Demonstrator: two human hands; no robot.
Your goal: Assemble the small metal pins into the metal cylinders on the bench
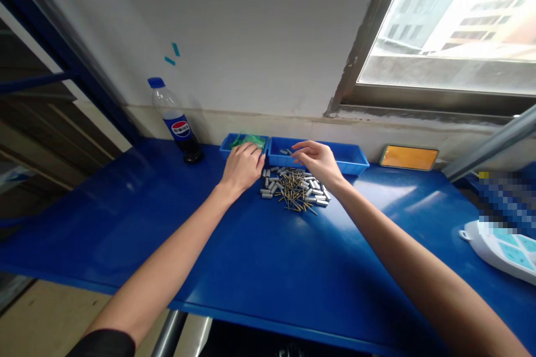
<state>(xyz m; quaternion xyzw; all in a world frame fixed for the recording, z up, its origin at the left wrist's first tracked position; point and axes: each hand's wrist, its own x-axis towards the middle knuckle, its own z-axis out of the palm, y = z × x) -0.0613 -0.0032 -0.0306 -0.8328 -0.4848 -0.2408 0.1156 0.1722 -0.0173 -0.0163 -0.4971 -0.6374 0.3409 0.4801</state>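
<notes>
My left hand point(244, 166) is over the small blue bin point(225, 148), palm down with its fingers out over a green plastic bag point(253, 139). Its fingertips are partly hidden, and nothing shows in its grasp. My right hand point(320, 160) reaches over the long blue bin point(354, 166) with its thumb and fingers apart. A few small grey metal pieces point(285, 152) lie in that bin near the fingertips. Between my forearms, in front of the bins, rests a pile of brass-and-silver screw-like pins point(293, 187), ringed by short grey metal cylinders point(321, 197).
A cola bottle point(178, 122) stands at the back left, by the wall. An orange-faced flat panel point(409, 157) leans at the back right. On the right edge of the blue table point(251, 268) sits a white case with teal compartments point(502, 248). A metal bar point(489, 142) slants beside it.
</notes>
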